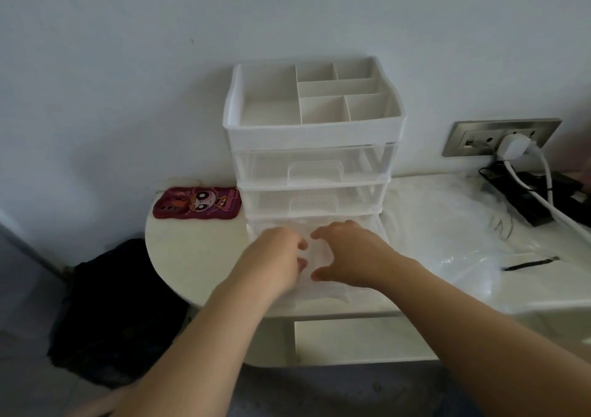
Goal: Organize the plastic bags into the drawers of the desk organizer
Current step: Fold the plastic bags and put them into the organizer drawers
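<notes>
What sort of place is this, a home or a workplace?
Probably a home, perhaps a bedroom corner: a small white desk, a cartoon phone case lying on it, and a charger plugged into the wall socket.

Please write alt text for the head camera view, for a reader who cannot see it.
The left hand and right hand reach into the pulled-out bottom drawer of a desk organizer; its two upper drawers are closed. Clear plastic bags lie on the desk to its right, a phone in a cartoon case to its left.
</notes>
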Available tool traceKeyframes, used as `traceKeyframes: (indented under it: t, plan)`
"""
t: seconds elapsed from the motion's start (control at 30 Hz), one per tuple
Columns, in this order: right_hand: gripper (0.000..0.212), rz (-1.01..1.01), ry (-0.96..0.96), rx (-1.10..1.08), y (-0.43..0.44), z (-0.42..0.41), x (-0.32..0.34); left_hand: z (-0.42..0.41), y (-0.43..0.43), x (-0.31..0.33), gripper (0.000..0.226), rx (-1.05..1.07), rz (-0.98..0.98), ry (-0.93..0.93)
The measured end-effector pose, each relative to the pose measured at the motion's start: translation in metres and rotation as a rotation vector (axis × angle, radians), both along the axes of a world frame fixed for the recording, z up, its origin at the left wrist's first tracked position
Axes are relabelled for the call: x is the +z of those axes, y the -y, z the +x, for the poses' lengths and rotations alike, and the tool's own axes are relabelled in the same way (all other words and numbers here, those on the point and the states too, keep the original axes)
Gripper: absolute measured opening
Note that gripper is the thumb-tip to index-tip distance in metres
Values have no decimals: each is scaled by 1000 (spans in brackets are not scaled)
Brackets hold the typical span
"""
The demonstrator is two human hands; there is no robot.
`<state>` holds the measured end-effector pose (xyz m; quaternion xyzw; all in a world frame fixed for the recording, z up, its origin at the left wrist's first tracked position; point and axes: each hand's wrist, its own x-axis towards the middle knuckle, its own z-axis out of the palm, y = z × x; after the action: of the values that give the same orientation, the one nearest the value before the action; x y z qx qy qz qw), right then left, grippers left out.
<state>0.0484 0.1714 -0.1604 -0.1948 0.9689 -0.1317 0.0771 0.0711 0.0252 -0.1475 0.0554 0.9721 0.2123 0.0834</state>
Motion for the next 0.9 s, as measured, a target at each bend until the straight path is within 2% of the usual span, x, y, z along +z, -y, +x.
traceKeyframes:
  t: [0.1, 0.23, 0.47, 0.63, 0.7, 0.77, 0.9]
  plan:
    - [72, 70, -80, -3, -2, -2, 1, -10, 1, -12, 47, -39, -86, 132]
    - [74, 189, 30, 23, -9, -7, -1, -21, 0, -17, 56, -44, -105, 211]
    - [79, 289, 190, 91, -8, -22, -5, -25, -2, -27, 66, -65, -204, 202]
    - [71, 219, 141, 109, -15, -16, 11, -24, -4, -22, 83, -50, -248, 248]
    - [62, 174, 94, 111, -24, -9, 22, -24, -5, -18, 79, -57, -263, 276]
    - [44, 101, 52, 101, -35, -3, 37, -22, -3, -13, 66, -88, -248, 263]
    - [9, -45, 12, -34, -69, 12, 56, -7, 3, -3, 53, -88, -119, 121]
